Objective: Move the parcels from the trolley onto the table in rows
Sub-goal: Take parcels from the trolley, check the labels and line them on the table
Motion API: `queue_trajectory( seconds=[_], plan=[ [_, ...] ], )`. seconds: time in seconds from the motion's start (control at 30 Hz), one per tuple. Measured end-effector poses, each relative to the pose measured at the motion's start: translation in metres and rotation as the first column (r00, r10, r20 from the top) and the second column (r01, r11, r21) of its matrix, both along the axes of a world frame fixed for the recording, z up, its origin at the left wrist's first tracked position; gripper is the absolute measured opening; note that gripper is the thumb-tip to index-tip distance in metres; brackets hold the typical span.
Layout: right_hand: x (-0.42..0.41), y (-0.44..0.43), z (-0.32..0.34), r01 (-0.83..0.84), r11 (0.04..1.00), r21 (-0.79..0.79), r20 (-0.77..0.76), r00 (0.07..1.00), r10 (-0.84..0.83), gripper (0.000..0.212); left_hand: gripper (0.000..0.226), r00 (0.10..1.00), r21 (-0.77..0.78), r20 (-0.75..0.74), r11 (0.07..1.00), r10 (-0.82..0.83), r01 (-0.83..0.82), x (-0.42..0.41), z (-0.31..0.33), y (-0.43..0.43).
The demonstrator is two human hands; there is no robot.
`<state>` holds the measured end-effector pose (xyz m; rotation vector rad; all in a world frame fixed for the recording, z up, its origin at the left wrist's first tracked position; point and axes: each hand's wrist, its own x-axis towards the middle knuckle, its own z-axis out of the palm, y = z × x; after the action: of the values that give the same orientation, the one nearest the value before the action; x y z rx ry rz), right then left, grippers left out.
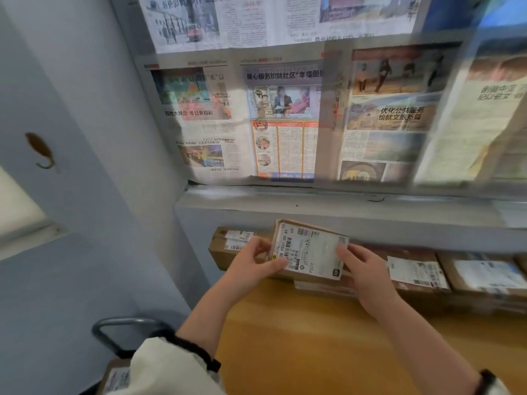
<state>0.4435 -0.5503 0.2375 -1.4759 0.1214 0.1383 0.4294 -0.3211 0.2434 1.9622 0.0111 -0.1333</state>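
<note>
**Small parcel held label-up over the back row**

The small parcel (309, 250) is held above the far edge of the table (313, 337), over the row of parcels (416, 270) lying there. Its left end is pinched by the left hand (253, 260), thumb on the label. Its right end is pinched by the right hand (362, 269), fingers curled round the edge.

The label face is kept up and tilted towards the camera, presumably so the parcel can be laid in line with the row, print showing.

"P021" and "2B P021 00 69" are read on the label; the finer print is not legible.

The trolley handle (119, 332) is seen off the table's near-left corner, with one labelled parcel (117, 379) below it.

On the newspaper sheets (285, 109) above the table's far side, "优化公共服务 绘就文旅新篇" is read.
</note>
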Motion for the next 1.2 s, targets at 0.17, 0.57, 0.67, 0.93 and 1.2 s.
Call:
queue_trajectory(
  seconds=[0.17, 0.57, 0.67, 0.93, 1.2],
  plan=[
    [0.0, 0.013, -0.032, -0.055, 0.999, 0.0, -0.124, 0.991, 0.054, 0.018, 0.052, 0.974, -0.122, -0.219, 0.99, 0.049, -0.078, 0.004, -0.036, 0.015],
    [0.034, 0.15, -0.142, -0.251, 0.96, -0.125, -0.412, 0.893, 0.18, 0.048, 0.028, 0.699, -0.195, -0.612, 0.787, 0.369, -0.586, 0.027, -0.144, 0.108],
    [0.052, 0.177, -0.159, -0.263, 0.948, -0.18, -0.424, 0.89, 0.166, 0.047, 0.021, 0.667, -0.183, -0.624, 0.754, 0.407, -0.63, 0.04, -0.164, 0.128],
    [0.076, 0.218, -0.191, -0.229, 0.931, -0.285, -0.459, 0.885, 0.077, 0.043, 0.02, 0.689, -0.201, -0.591, 0.75, 0.421, -0.631, 0.06, -0.205, 0.157],
    [0.079, 0.222, -0.205, -0.1, 0.943, -0.317, -0.459, 0.886, -0.061, 0.041, 0.013, 0.739, -0.212, -0.54, 0.785, 0.402, -0.582, 0.07, -0.215, 0.165]
  ],
)
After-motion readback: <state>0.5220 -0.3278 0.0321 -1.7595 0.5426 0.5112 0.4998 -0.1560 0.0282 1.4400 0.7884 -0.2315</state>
